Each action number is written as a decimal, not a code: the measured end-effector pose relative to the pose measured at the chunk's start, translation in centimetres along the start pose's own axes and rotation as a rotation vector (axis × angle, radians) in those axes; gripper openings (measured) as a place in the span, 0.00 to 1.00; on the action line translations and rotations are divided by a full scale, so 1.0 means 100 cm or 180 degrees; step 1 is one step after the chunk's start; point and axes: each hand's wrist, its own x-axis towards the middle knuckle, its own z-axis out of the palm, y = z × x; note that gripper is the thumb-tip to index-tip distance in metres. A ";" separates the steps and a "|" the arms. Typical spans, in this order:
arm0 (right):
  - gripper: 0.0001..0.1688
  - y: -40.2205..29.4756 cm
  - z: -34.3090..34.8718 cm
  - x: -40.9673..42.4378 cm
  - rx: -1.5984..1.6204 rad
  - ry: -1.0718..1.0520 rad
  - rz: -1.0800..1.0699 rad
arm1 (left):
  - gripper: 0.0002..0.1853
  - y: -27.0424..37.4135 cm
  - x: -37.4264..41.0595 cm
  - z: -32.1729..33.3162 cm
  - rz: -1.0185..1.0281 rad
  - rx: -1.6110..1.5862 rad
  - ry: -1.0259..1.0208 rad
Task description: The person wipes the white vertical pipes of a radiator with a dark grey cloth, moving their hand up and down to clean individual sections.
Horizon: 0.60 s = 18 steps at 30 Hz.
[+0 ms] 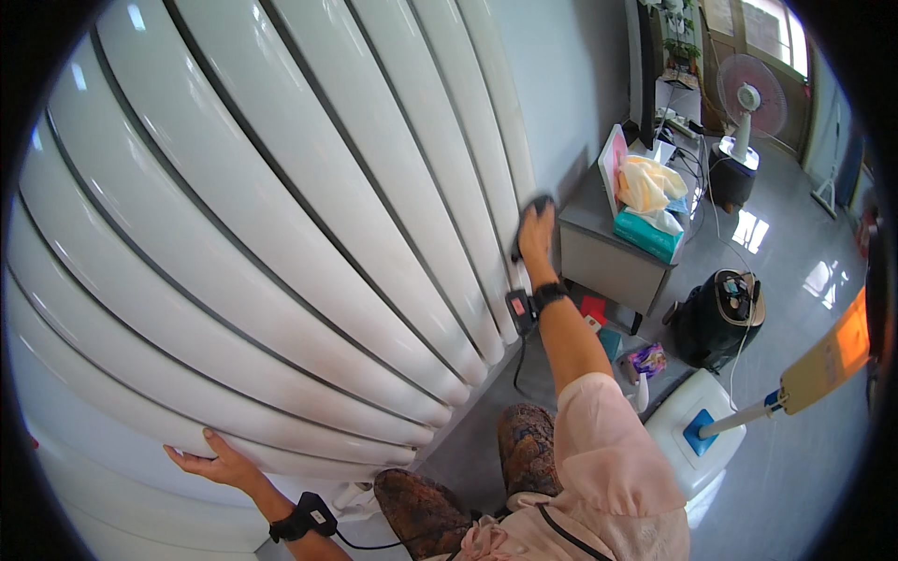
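Observation:
A tall white column radiator (302,231) stands against the wall in front of me, its glossy tubes running up and away. My left hand (217,459) rests at the edge of the outermost tube on the left, thumb spread from the fingers, holding nothing. At the radiator's right edge, my right hand (537,231) presses a dark object (541,203) to the last tube. That object is blurred and mostly covered by the hand, so I cannot tell its kind. Both wrists wear black straps with small cabled boxes.
On the right, a low cabinet (610,270) bears a teal tissue box (647,237) and a yellow-white cloth (649,184). A black air fryer-like appliance (722,315), a white square base with a pole (691,463) and an electric fan (749,98) stand on the floor. Cords trail between them.

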 end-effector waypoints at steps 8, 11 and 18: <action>0.34 0.053 0.014 -0.077 0.0377 -0.0260 0.1848 | 0.34 -0.011 0.004 -0.002 0.0422 0.0338 0.0033; 0.35 -0.028 0.032 -0.051 0.0675 0.0247 -0.0234 | 0.34 -0.001 0.000 0.001 0.0009 0.0248 -0.0035; 0.33 -0.165 -0.011 -0.040 0.0178 -0.0427 -0.2364 | 0.31 -0.008 0.001 0.000 0.0101 0.0229 -0.0008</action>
